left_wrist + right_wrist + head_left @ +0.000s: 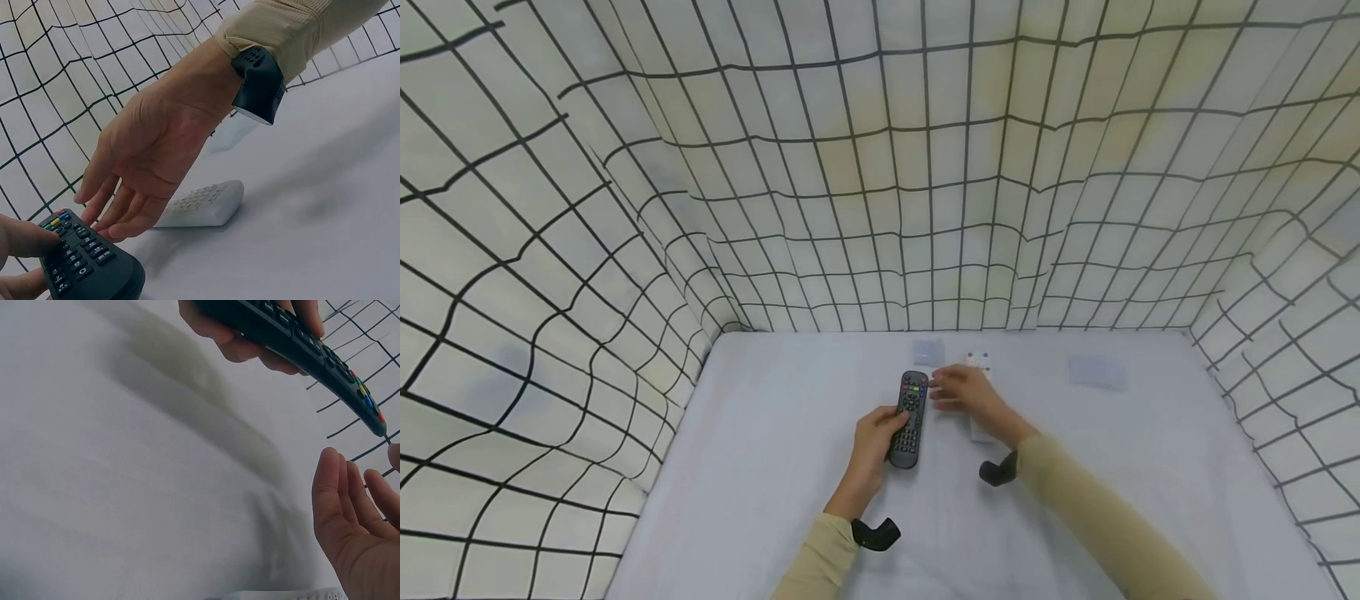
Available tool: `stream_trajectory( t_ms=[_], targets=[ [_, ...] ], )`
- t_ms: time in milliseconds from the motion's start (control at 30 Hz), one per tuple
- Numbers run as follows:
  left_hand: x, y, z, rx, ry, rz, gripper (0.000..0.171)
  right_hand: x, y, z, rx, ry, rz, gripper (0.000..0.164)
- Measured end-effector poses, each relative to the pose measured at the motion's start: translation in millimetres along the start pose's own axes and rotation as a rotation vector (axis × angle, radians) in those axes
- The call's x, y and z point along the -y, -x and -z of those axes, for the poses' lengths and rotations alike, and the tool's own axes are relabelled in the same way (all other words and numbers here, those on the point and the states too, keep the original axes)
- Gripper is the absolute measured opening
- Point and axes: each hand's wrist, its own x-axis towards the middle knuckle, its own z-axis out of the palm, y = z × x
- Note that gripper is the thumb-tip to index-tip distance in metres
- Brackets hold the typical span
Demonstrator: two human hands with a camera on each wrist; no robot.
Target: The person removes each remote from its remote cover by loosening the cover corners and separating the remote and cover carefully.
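A black remote control [912, 429] with colored buttons near its top is held above the table in my left hand [871, 442]. The left thumb [31, 240] lies over its keys, and the other fingers go beneath it. Beside the remote's top end is my right hand [968, 392], its fingers loosely extended and holding nothing. In the right wrist view the right fingers [340, 494] stand a little apart from the remote's tip. A white remote control [203, 205] lies on the table under the right hand, partly hidden by it in the head view.
On the white tabletop [760, 467], a small clear packet [928, 352] lies behind the black remote and another flat clear packet [1097, 372] lies to the right. Grid-patterned cloth walls [880, 208] rise at the back and both sides.
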Motion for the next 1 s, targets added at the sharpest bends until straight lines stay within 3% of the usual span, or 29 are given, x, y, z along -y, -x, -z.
stream_trajectory(
  t_ms=[300, 433, 600, 1000],
  targets=[
    [-4.0, -6.2, -8.8, 0.029, 0.012, 0.028, 0.041, -1.9, 0.0, -7.8, -0.016, -0.098, -0.037, 0.039],
    [-9.7, -5.9, -12.5, 0.046, 0.031, 0.038, 0.041, -2.8, -1.0, -9.7, -0.041, -0.099, -0.045, 0.04],
    [-0.3, -17.8, -18.7, 0.029, 0.063, 0.042, 0.041, -5.3, -3.7, -11.5, -0.091, -0.091, -0.069, 0.041],
    [-1.6, -29.1, -24.5, 0.025, 0.024, 0.006, 0.035, -8.3, -10.9, -11.5, -0.151, -0.054, -0.107, 0.045]
  ],
)
